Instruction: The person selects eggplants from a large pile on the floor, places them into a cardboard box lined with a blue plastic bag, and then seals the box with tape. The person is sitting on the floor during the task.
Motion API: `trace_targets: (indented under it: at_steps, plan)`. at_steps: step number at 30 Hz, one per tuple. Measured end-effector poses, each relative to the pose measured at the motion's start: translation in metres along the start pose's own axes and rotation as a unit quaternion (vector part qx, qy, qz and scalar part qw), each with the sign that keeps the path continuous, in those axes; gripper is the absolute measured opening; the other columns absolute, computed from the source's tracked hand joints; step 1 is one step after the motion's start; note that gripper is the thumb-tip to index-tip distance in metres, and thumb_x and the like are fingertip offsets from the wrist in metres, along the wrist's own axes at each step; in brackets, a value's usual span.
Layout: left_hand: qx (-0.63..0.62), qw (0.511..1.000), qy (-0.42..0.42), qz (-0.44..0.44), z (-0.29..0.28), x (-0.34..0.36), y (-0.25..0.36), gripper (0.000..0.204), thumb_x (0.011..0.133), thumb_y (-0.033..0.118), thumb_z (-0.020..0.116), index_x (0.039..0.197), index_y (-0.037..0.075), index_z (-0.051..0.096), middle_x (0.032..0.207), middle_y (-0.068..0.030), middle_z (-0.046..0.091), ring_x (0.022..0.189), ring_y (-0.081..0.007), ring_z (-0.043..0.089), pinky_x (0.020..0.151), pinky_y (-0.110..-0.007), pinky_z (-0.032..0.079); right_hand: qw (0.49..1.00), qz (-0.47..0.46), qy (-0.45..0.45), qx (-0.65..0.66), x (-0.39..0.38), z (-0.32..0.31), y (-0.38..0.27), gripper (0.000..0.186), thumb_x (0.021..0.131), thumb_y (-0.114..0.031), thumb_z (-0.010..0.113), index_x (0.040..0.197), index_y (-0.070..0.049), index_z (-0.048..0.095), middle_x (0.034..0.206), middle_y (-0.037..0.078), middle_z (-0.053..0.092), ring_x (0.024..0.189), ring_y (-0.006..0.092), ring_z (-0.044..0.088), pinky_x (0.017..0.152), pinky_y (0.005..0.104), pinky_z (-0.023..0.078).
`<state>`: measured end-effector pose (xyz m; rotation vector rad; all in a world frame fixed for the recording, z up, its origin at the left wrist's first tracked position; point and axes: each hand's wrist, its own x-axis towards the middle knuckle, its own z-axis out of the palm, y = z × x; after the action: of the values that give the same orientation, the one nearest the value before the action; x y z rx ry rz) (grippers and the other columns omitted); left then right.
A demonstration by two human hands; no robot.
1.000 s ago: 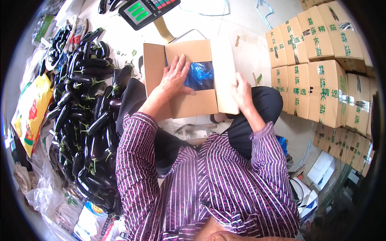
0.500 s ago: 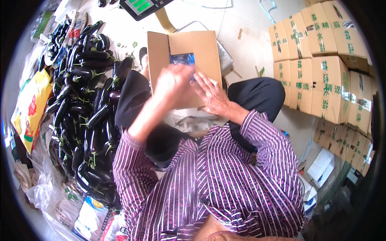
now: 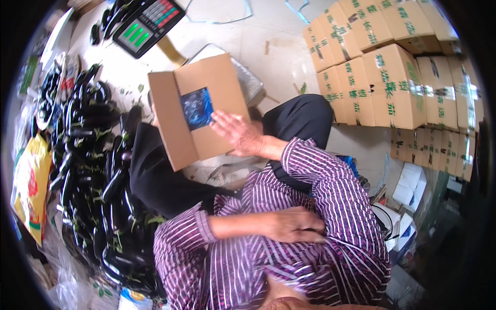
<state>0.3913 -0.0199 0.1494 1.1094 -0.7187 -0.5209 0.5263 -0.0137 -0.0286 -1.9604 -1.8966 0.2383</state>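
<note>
A cardboard box stands tilted between my knees, its flaps folded partly inward. Through the gap between them, shiny blue plastic shows; what lies under it is hidden. My right hand rests on the box's right flap near the gap, fingers stretched out and holding nothing. Across my body lies my left hand, against the striped shirt by my right sleeve. Its fingers are curled together, and anything inside them is hidden.
Many dark eggplants are heaped at left, with a yellow bag beside them. A scale display stands beyond the box, near a metal platform. Printed cartons are stacked at right. Papers lie below those cartons.
My left hand has left the box and swung back across my body to the right. My right hand stays on the flap. The view has shifted, and more of the blue plastic shows.
</note>
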Motion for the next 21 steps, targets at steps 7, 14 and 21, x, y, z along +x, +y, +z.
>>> trace_targets:
  at_steps: [7,14,21]
  plan:
    - [-0.132,0.990,-0.046,-0.017,-0.029,-0.030,0.035,0.005,0.097,-0.001,0.058,0.098,-0.005,0.055,0.083,-0.0139,0.056,0.077,-0.0233,0.056,0.073,-0.042,0.045,0.998,0.001,0.056,-0.041,-0.003,0.007,-0.001,0.105,0.070,-0.044,0.079,0.149,0.011,0.036,0.162,0.030,0.027,0.152,0.0410,0.026,0.117,0.0485,0.028]
    - [0.401,0.847,0.345,-0.049,-0.092,-0.132,0.076,0.021,0.095,0.009,0.061,0.112,-0.001,0.067,0.101,-0.0178,0.067,0.096,-0.0322,0.066,0.082,-0.037,0.053,0.997,0.015,0.040,-0.067,0.003,0.008,0.002,0.111,0.067,-0.053,0.079,0.149,0.010,0.038,0.159,0.029,0.033,0.151,0.0401,0.030,0.115,0.0486,0.031]
    - [0.298,0.607,0.713,-0.184,-0.213,-0.212,-0.008,0.056,0.108,0.040,0.045,0.149,0.002,0.047,0.150,-0.0166,0.050,0.140,-0.0248,0.045,0.117,-0.035,0.034,0.995,0.038,-0.009,-0.089,0.021,-0.011,0.010,0.114,0.064,-0.053,0.087,0.148,0.007,0.040,0.158,0.025,0.036,0.150,0.0367,0.031,0.115,0.0457,0.032]
